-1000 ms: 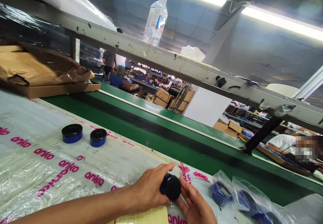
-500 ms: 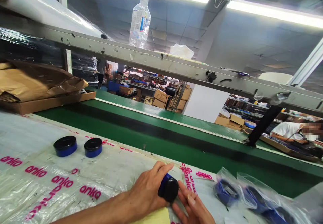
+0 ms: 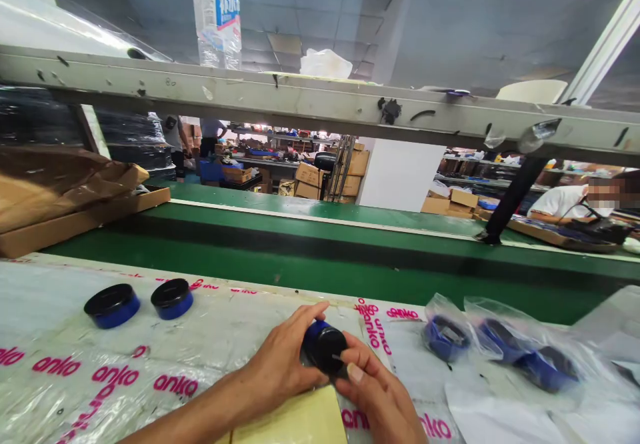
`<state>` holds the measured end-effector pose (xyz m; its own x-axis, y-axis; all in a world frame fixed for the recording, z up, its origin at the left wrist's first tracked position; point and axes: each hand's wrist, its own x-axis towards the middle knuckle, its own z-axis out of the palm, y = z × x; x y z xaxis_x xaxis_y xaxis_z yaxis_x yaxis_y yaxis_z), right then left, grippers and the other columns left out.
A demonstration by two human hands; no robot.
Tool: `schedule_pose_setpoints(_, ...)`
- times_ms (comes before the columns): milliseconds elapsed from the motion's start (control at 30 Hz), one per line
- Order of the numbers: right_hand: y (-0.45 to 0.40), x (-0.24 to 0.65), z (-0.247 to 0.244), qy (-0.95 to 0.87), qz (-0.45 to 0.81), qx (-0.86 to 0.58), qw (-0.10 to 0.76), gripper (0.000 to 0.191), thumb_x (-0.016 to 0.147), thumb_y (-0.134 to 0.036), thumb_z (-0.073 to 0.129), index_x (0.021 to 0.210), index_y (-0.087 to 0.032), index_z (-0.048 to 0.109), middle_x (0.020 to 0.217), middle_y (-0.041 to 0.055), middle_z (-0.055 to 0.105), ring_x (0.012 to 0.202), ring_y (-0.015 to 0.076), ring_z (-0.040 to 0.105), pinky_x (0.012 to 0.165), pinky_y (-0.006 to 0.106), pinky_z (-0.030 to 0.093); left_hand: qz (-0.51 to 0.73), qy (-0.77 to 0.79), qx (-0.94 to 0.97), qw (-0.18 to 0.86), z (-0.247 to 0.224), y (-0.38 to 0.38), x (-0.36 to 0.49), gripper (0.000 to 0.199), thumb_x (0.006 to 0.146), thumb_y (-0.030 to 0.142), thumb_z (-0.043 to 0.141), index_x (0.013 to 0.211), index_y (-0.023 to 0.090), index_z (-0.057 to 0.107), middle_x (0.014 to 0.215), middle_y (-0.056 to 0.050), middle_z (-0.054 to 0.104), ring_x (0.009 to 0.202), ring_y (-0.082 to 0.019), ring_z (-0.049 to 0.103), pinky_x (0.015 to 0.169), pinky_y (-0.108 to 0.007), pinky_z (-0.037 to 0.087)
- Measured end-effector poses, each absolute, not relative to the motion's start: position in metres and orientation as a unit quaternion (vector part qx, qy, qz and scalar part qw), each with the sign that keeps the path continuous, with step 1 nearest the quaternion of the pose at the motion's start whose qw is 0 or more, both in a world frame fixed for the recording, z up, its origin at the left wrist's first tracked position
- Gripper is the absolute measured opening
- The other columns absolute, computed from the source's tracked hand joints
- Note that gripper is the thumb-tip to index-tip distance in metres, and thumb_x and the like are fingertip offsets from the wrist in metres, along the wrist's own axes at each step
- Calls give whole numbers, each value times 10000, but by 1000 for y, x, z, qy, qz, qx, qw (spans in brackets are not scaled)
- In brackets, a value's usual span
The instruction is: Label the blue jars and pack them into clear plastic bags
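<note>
Hands meet at a black-and-blue round item (image 3: 325, 347): the left hand (image 3: 280, 357) grips its side between thumb and fingers, while the right hand's (image 3: 375, 381) fingertips pinch at its black face. Below them lies a yellow sheet (image 3: 300, 421) on the plastic-covered surface (image 3: 240, 337). Two similar round items (image 3: 113, 306) rest to the left, near each other; blue items in clear bags (image 3: 500, 344) lie to the right. Beyond runs a green belt (image 3: 280, 264).

Your round thing (image 3: 327, 349) is blue around its side and shiny black on its face, tipped up between your left hand (image 3: 283, 357) and right hand (image 3: 380, 387).
</note>
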<state>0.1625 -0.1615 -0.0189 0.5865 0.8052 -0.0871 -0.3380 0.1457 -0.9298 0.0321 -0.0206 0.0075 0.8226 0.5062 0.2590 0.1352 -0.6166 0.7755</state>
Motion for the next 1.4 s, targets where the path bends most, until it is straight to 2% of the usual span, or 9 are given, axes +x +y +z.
schedule_pose_setpoints(133,-163,163,-14,-255,394,-546,694,420,680,-605,815,878,-236,784,1415,91,616,1192,347,599,961,415,474,229,172,859,424,7,-18,32,888,704,188,834,1478,306,415,1372,-64,567,1159,-273,613,1047,-425,494)
schedule_pose_setpoints(300,-165,164,-8,-277,401,-567,664,408,686,-611,795,852,-239,778,1456,82,587,1217,355,593,1069,437,405,231,158,864,418,4,-16,32,909,720,221,845,1499,344,393,1382,-67,559,1152,-275,614,1039,-438,500)
schedule_pose_setpoints(500,-163,162,-7,-264,395,-579,662,425,668,-628,804,860,-249,787,1450,75,594,1212,350,580,1079,437,394,224,160,858,434,6,-15,31,926,700,228,853,1500,310,394,1386,-86,556,1141,-281,618,1024,-437,507)
schedule_pose_setpoints(667,-161,164,-14,-279,405,-571,658,419,692,-625,796,881,-251,786,1483,78,559,1261,369,527,1140,497,310,215,157,848,458,10,-14,29,924,716,247,851,1514,283,385,1371,-95,570,1121,-271,630,1017,-422,508)
schedule_pose_setpoints(767,-162,165,-16,-276,412,-566,659,423,695,-631,795,887,-254,786,1499,77,543,1291,374,509,1139,498,318,213,152,853,451,12,-15,28,912,736,257,838,1523,283,377,1360,-94,580,1118,-272,629,1018,-432,504)
schedule_pose_setpoints(967,-164,168,-18,-276,424,-565,652,463,690,-663,797,927,-265,791,1531,69,508,1370,381,448,1166,493,294,206,135,861,446,15,-15,25,922,763,322,838,1548,270,358,1392,-111,585,1228,-313,586,1079,-456,450)
schedule_pose_setpoints(1133,-165,169,-20,-277,430,-571,642,455,695,-655,802,965,-289,791,1542,50,503,1383,396,432,1178,539,272,214,132,862,440,14,-15,25,923,756,319,835,1548,256,365,1320,-112,633,1197,-316,606,1053,-454,463)
schedule_pose_setpoints(1400,-167,169,-19,-274,434,-558,652,464,681,-658,814,969,-294,797,1543,55,505,1395,392,433,1172,532,297,212,130,864,438,14,-14,26,914,763,342,832,1543,249,366,1305,-113,644,1208,-323,604,1062,-455,453)
